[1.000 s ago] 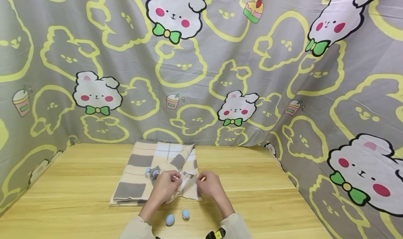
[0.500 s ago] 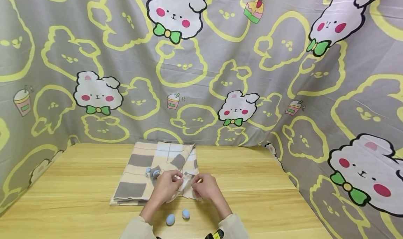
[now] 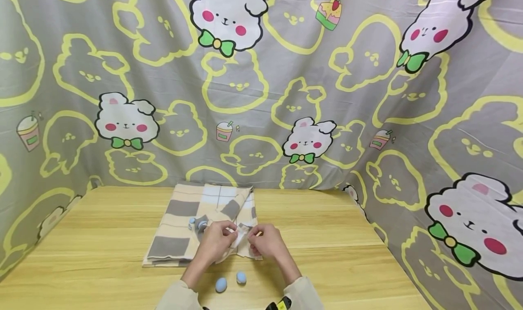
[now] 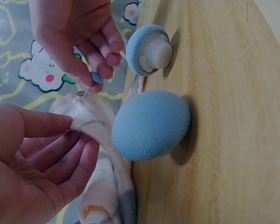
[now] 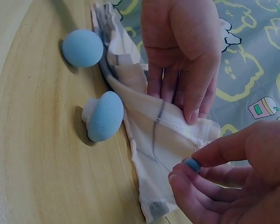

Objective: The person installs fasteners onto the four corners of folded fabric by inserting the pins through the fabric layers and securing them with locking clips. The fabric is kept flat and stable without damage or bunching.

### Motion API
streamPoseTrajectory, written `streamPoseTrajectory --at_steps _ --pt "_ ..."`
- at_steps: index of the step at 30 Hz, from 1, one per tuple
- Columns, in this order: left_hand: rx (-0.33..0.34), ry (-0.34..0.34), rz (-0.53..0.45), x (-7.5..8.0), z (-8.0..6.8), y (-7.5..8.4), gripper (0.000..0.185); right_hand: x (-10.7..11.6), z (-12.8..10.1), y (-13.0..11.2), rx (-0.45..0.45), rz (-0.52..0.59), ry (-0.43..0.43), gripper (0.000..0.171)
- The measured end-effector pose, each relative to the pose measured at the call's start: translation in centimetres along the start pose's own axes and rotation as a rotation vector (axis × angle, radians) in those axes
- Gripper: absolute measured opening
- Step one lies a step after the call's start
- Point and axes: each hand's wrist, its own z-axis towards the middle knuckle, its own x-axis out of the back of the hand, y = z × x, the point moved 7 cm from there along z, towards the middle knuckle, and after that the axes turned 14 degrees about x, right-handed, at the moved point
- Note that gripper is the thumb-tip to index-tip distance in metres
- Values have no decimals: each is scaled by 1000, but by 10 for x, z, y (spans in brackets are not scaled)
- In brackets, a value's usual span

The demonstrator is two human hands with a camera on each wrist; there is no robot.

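Observation:
A folded checked blanket in beige, grey and white lies on the table. My left hand pinches its near edge between thumb and fingers. My right hand faces it, holding a small blue-headed pin between thumb and fingertips. In the left wrist view the thin shaft slants to the blanket's corner; whether it pierces the cloth I cannot tell. Two blue ribbed, mushroom-shaped pieces stand on the table between my forearms: one egg-like cap and one lying tipped with its white stem showing.
More small blue pieces lie on the blanket just beyond my left hand, partly covered by it. The wooden table reaches out on both sides. Behind and beside it hangs a grey printed curtain.
My right hand has moved left, closer to my left hand and the blanket's corner, then stays nearly still. The left hand and blue caps have hardly moved.

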Motion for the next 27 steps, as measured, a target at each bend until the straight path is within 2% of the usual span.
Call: streamPoseTrajectory --at_steps 5,13,23,27 --pt "-2 1 -9 0 1 0 7 2 -1 -1 11 -31 -4 9" --pt "-5 -3 -5 -1 1 -1 7 1 -1 -1 -4 2 -2 8" --pt "-14 5 0 0 1 0 7 4 0 2 -4 -54 0 10" --pt "-11 -6 1 -1 0 0 6 2 0 1 -16 -3 -2 8"
